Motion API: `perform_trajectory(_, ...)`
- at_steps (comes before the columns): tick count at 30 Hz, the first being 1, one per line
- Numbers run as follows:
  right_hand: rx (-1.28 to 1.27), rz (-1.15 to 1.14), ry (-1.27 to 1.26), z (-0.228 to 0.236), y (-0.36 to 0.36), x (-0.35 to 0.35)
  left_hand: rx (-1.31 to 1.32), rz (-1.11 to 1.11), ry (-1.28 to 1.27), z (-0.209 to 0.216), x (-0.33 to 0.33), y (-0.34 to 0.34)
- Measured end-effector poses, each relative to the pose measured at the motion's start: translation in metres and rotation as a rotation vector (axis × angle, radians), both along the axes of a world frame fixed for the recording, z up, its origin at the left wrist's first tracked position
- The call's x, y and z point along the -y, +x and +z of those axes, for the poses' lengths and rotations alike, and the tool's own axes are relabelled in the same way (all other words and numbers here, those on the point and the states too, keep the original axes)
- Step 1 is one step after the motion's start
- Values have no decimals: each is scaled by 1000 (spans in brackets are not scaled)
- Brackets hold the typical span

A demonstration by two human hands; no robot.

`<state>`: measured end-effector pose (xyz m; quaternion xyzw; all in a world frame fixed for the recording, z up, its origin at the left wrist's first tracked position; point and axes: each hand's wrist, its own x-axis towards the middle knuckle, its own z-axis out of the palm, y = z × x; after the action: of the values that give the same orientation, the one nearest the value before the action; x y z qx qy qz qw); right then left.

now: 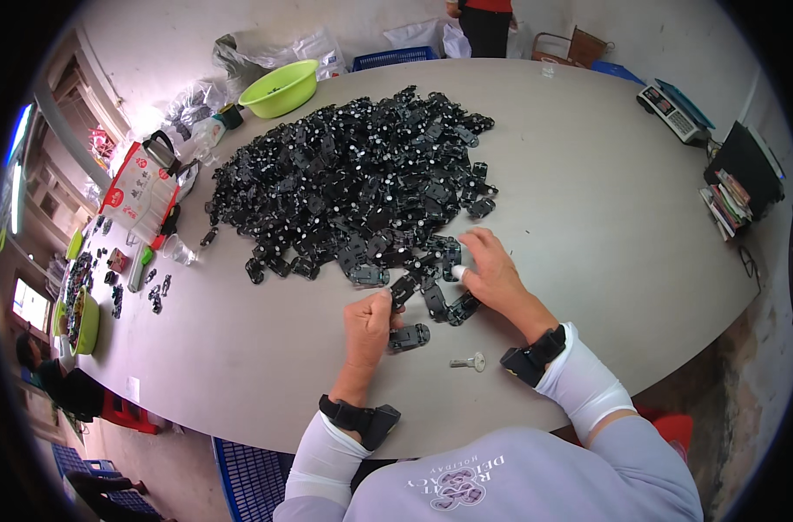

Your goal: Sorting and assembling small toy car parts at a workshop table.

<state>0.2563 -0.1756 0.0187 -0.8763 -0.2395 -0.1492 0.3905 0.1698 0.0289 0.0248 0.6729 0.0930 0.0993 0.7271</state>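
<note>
A large pile of black plastic toy car bases (327,165) covers the middle of the table. At its near edge my left hand (368,326) is closed, with a black toy car base (403,291) between its thumb and fingers. My right hand (494,277) grips another toy car base (450,255), thumb and fingertips at its side; the thumb wears a white cover. Several loose bases lie between the hands, one of them (463,308) below my right hand. A single base (409,337) lies beside my left hand, and a small key (468,362) rests nearer to me.
A green basin (279,89) stands behind the pile. To the left are a red and white bag (140,193), a clear cup (179,250) and another green basin (85,320). A scale (672,113) and booklets (725,204) sit at right. Other people are at the far and left edges.
</note>
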Motion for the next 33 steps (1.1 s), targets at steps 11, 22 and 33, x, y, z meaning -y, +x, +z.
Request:
perform_trajectory(11, 11, 183, -27, 13, -3, -7, 54, -3, 167, -3, -7, 3)
perform_trajectory(22, 58, 402, -276, 8, -28, -17, 82, 21, 200, -7, -21, 5)
perform_trajectory(33, 65, 434, -65, -2, -23, -22, 159, 131, 168, -5, -21, 8)
